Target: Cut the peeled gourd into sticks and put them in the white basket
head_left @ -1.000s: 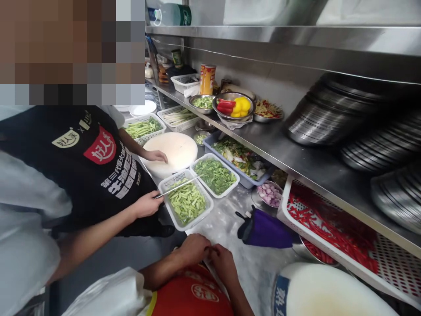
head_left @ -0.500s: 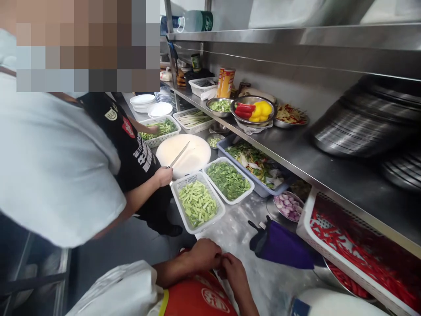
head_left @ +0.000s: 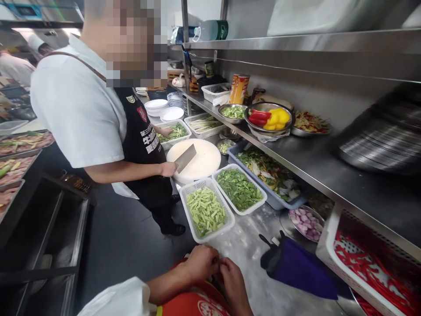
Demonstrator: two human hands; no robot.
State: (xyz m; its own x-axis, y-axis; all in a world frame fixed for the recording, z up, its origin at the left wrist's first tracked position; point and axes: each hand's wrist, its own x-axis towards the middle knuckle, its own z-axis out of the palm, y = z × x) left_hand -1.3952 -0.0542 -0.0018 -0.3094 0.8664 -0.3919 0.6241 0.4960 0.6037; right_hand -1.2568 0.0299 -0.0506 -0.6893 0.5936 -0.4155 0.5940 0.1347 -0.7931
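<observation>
At the bottom, my left hand (head_left: 201, 262) and my right hand (head_left: 233, 277) meet over my red apron (head_left: 194, 300) with the fingers curled closed. Their fingertips touch, and whatever they hold, if anything, is hidden. Just beyond my hands is a white basket (head_left: 184, 210) of cut green stems (head_left: 205, 210). Beside it, another white basket (head_left: 263, 197) holds chopped green leaves (head_left: 238, 188). To the right of my hands, a purple cloth (head_left: 302, 267) lies on the steel counter (head_left: 253, 239).
A co-worker (head_left: 85, 118) stands ahead, gripping a cleaver (head_left: 186, 158) above a round white chopping board (head_left: 207, 158). A blue-grey tub (head_left: 235, 153) of mixed vegetables stands behind the baskets. On the right are a bowl of shallots (head_left: 305, 223) and a white crate (head_left: 329, 237) of red strips.
My view has swung left, so the scene sits further right. The co-worker stands more upright, and the cleaver now shows its broad side. My hands remain together.
</observation>
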